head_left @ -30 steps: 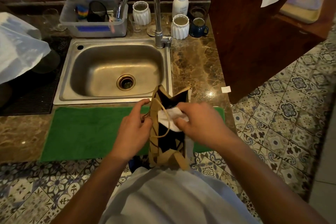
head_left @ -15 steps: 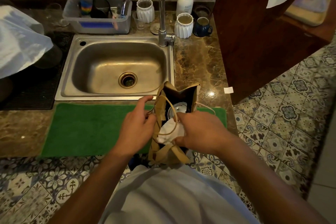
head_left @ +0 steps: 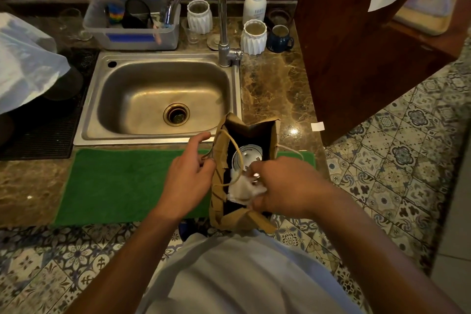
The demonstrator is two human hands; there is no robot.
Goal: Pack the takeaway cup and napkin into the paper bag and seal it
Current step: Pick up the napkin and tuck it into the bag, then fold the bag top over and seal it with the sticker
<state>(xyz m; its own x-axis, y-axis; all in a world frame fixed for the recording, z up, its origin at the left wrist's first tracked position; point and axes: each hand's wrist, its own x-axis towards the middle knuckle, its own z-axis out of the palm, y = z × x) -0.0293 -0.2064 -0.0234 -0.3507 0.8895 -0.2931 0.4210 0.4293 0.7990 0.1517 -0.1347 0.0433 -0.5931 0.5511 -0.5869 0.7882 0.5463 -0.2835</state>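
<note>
A brown paper bag [head_left: 219,160] stands open at the counter's front edge, on the green mat [head_left: 122,181]. Inside it I see the white lid of the takeaway cup [head_left: 248,157]. My left hand [head_left: 188,181] pinches the bag's left rim and its cord handle. A crumpled white napkin [head_left: 243,190] sits in the bag's mouth beside the lid, gripped by my right hand [head_left: 283,186]. The cup's body is hidden by the bag.
A steel sink [head_left: 158,99] with a tall faucet [head_left: 219,20] lies behind the bag. Behind it stand a plastic tub [head_left: 132,33], white ribbed cups [head_left: 253,37], a blue mug [head_left: 279,38] and a soap pump [head_left: 254,0]. A wooden cabinet [head_left: 356,46] rises at right. A black mat [head_left: 51,122] lies at left.
My right hand has pushed the napkin lower into the bag's mouth, toward me. The bag has opened wider, and the cup lid now shows.
</note>
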